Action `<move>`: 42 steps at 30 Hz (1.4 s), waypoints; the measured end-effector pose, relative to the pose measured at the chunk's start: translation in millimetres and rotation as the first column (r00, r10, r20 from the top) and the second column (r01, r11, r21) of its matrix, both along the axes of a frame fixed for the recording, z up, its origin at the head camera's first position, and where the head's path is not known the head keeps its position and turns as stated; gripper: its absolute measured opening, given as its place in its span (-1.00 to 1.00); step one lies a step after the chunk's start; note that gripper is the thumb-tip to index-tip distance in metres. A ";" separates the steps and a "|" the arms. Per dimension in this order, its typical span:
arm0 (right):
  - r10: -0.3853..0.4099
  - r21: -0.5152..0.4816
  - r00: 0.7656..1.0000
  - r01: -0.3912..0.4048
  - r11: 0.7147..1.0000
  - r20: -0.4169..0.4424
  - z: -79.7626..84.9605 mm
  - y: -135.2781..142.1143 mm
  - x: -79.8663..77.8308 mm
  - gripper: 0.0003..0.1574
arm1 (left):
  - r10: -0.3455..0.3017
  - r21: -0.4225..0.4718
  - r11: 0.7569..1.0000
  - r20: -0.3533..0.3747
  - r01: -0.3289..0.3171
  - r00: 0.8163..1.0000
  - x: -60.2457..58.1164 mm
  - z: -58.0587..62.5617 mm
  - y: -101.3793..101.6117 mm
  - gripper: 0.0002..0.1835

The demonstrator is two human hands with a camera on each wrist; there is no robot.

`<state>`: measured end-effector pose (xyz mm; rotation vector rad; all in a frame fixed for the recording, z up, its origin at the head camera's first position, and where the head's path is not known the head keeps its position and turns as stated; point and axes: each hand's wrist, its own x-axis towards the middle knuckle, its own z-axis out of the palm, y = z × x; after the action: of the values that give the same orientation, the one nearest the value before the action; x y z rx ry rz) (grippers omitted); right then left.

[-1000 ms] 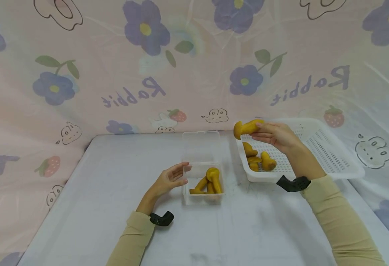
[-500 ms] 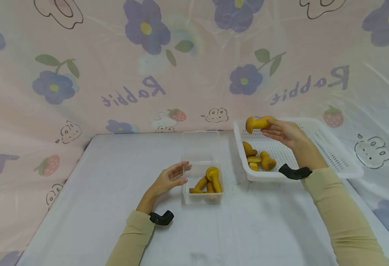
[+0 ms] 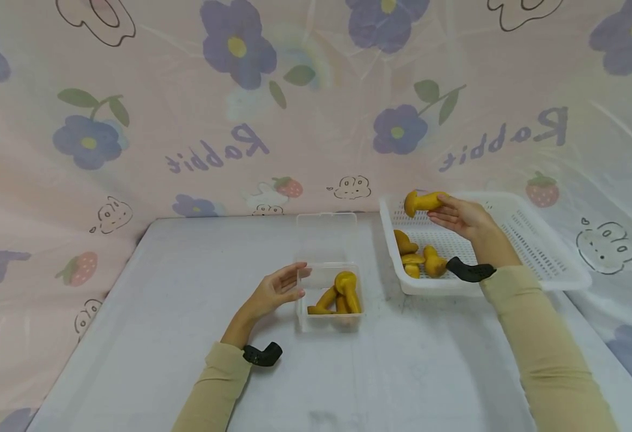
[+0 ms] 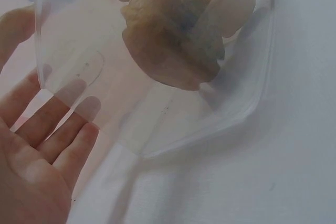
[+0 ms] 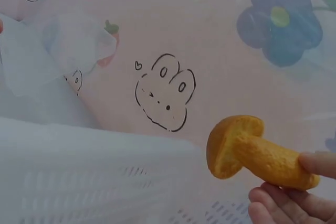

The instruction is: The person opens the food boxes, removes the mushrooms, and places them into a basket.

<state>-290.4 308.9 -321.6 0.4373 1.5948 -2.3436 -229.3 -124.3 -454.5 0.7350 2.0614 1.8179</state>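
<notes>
My right hand (image 3: 464, 221) pinches a yellow mushroom (image 3: 423, 203) by the end of its stem, above the left part of a white perforated basket (image 3: 537, 240). In the right wrist view the cap of this mushroom (image 5: 257, 153) points left, away from the fingers. A small clear plastic box (image 3: 304, 321) stands at the middle of the table with its lid (image 3: 327, 234) folded back. Inside it lie several yellow mushrooms (image 3: 345, 288). My left hand (image 3: 273, 293) is at the box's left side, its fingers (image 4: 58, 124) extended and seen partly through the clear wall.
Several more mushrooms (image 3: 435, 262) lie in the basket's left end. The basket stands at the right rear of the white table (image 3: 213, 252), near a patterned curtain (image 3: 316, 120) that hangs behind and on both sides.
My right hand has moved right with the mushroom, from over the basket's left rim to farther inside it, mostly in the first half second. The left hand and box have stayed put.
</notes>
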 end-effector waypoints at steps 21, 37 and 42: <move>-0.103 0.188 0.983 0.074 0.979 0.153 -30.0 13.1 -12.2 -0.74 | -0.039 0.030 0.999 -0.023 0.040 0.999 -3.3 -4.2 -1.7 -0.27; -0.072 0.274 0.978 0.016 0.962 0.196 -26.7 15.2 -6.2 -0.88 | -0.023 0.024 0.999 -0.007 0.023 1.000 0.2 -0.8 -2.1 -0.30; -0.025 0.222 0.983 -0.016 0.975 0.183 -21.8 17.1 -0.2 -0.61 | -0.013 0.020 1.000 0.011 0.013 1.000 0.0 -0.7 -1.3 -0.29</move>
<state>-290.6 325.9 -343.4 0.6854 1.7719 -2.0650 -229.3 -125.6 -455.2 0.7402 2.0291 1.8344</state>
